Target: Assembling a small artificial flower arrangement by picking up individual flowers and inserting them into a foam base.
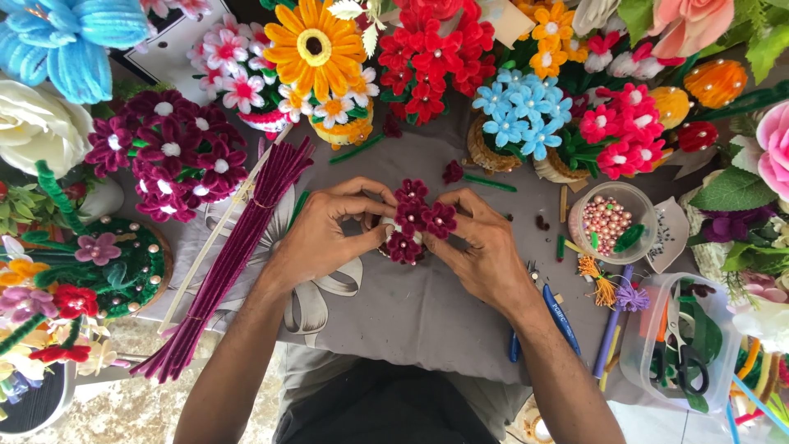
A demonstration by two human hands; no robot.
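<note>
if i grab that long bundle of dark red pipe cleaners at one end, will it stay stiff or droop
The bundle of dark red pipe cleaners would likely droop somewhat: its stems are long and thin. The ties visible around it should keep them together. It is probably light and grippy, since the surface looks fuzzy, and unlikely to roll on the grey cloth.

Both bare forearms angled inward, left hand (316,234) and right hand (485,247) facing, fingers curled, fingertips pinched together between them

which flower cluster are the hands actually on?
The small dark maroon cluster at centre, pinched between left hand and right hand; every other bunch sits untouched.
</note>
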